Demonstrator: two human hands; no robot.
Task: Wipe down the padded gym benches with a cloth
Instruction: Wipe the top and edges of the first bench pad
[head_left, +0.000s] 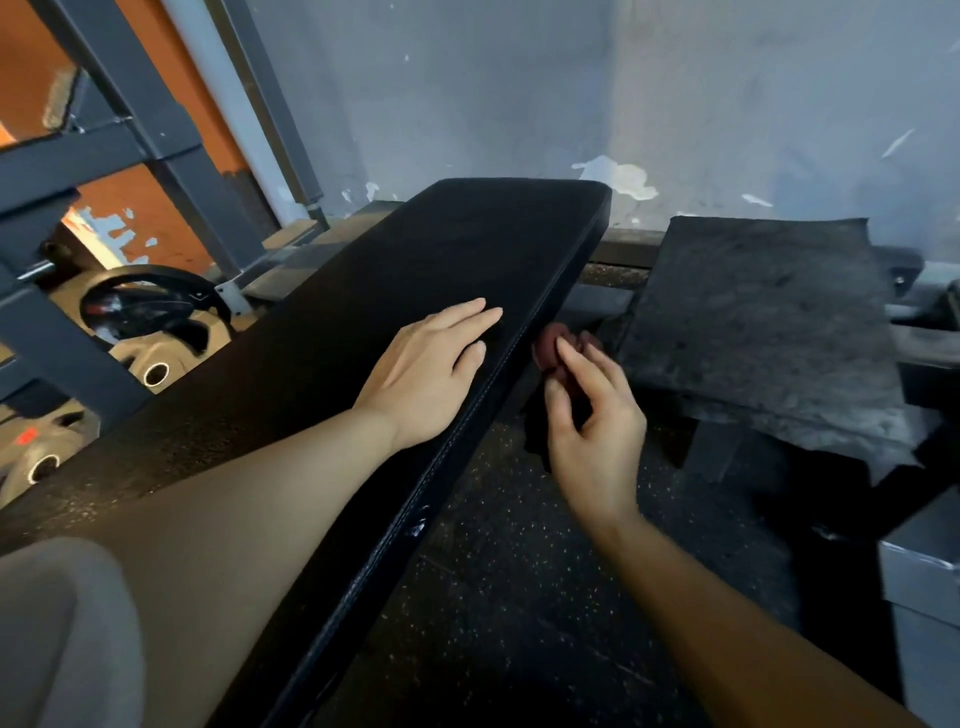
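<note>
Nearest to me, a grey sleeve (67, 634) of soft fabric fills the lower left corner, with the bare left forearm running out from it across the bench (332, 332). I note the bench pad is long, flat and black, with a fine pebbled surface and a stitched seam along its right edge. Left hand (423, 371) lies flat on the pad, palm down, fingers straight and together. Right hand (592, 415) sits just off the right edge, fingers curled and pinching a bunched dark red cloth (553, 345) against the pad's side. Below is speckled black rubber floor (519, 597); a rough dark mat (753, 322) lies to the right, a round weight plate (156, 364) to the left.
</note>
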